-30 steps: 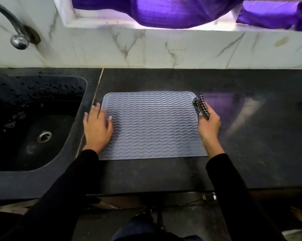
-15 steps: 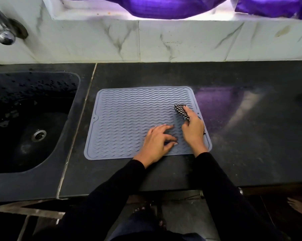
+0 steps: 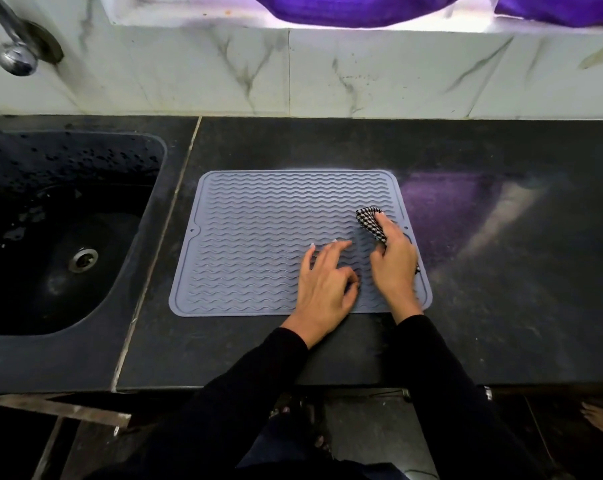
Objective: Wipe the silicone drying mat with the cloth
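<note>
Grey wavy mat (image 3: 276, 244) flat on the dark counter (image 3: 501, 306) beside the sink (image 3: 68, 237), right hand (image 3: 395, 265) pinching a checked cloth (image 3: 371, 221) on the mat's right side, left hand (image 3: 324, 282) with loose spread fingers resting on the mat just beside it
</note>
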`<state>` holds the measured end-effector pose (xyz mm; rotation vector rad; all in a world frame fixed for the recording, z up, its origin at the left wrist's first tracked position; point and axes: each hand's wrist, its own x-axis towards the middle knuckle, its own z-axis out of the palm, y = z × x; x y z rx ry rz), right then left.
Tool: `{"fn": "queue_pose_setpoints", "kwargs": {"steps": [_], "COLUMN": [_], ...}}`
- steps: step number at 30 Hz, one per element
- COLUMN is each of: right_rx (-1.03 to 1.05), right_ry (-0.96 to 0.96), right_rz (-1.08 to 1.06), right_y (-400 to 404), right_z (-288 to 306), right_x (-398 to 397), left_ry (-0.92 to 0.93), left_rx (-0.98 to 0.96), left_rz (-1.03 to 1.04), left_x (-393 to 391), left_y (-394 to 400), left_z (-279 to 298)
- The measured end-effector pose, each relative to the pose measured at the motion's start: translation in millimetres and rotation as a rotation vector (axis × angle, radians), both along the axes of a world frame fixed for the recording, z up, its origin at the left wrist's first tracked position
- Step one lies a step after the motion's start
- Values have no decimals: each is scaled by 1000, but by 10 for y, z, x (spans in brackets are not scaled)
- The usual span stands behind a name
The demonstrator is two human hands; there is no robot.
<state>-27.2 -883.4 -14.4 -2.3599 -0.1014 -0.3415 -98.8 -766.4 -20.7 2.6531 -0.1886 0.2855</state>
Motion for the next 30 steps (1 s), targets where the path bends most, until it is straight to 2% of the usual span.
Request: {"fn": "queue_pose_setpoints", "kwargs": {"steps": [3,5,9,13,17,21,23,26,28,30], "right_rx": [-7,-5,-4,12,60,245,258,167,-46,-260], "right_ry": [-6,-3,-6,19,82,96,75,74,107,43], "right_rz": [-5,-5,1,3,-5,-106,-26,193,322,391], "right_y": [3,6,4,0,-21,76,276,635,790,839], "right_z": [0,0,11,24,99,245,290,227,99,-45], "right_x": [-3,-12,-26,-45,-20,-48,-193,-429,-526,-554], "left_ry": [-45,-21,54,-20,-181,-313,-192,11,101,167], "left_rx": [149,170,32,-144,-240,-276,-228,-60,33,108], "left_rz": [12,29,82,139,400,769,807,662,580,517], "left_x": [-29,-35,-22,-66,-87,-164,-151,-19,55,80], "left_y": [-101,-146,-164,-57,632,1612,1937,2243,2352,2398], "left_z": [0,-22,-65,31,196,239,194,85,2,-90]}}
